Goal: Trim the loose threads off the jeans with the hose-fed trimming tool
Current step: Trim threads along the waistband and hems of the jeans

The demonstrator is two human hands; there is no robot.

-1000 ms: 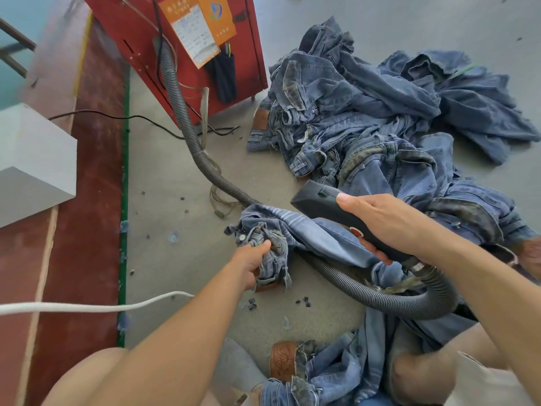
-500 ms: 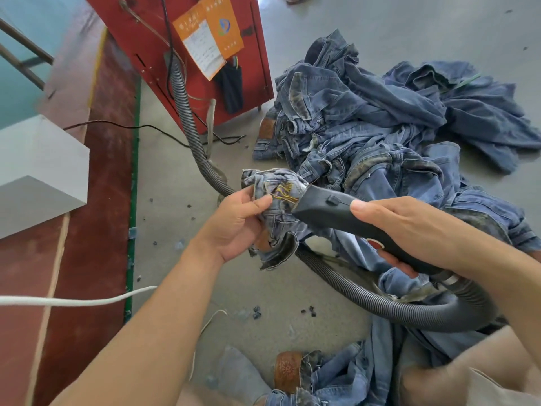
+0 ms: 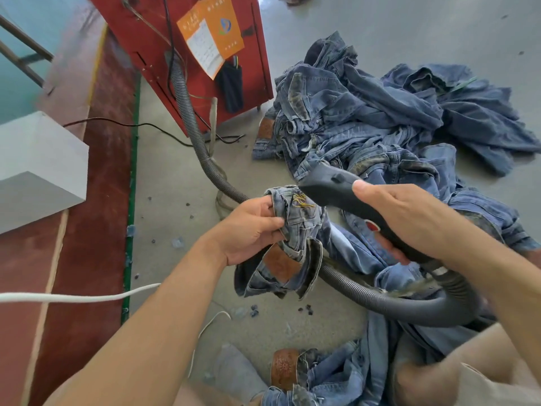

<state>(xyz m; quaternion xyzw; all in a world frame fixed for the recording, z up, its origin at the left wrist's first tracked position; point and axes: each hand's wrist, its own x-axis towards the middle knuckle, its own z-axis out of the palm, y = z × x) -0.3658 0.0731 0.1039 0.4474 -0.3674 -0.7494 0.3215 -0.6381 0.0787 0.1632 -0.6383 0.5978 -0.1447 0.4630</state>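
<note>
My left hand (image 3: pixel 248 230) grips a bunched waistband of blue jeans (image 3: pixel 295 230) held up off the floor, with yellow stitching and a brown leather patch showing. My right hand (image 3: pixel 409 221) holds the dark grey trimming tool (image 3: pixel 330 189), its nose touching the denim just above my left fingers. The ribbed black hose (image 3: pixel 380 300) loops from the tool's rear under the jeans and runs up to the red machine (image 3: pixel 187 48).
A big pile of blue jeans (image 3: pixel 380 118) lies on the grey floor at the right. More denim (image 3: pixel 336 376) lies by my legs at the bottom. A white cord (image 3: pixel 73 297) crosses at the left, beside a grey block (image 3: pixel 38 165). Small denim scraps dot the floor.
My left hand lifted the bunched jeans from the floor up to the tool's nose. My right hand raised the tool a little and the view moved closer.
</note>
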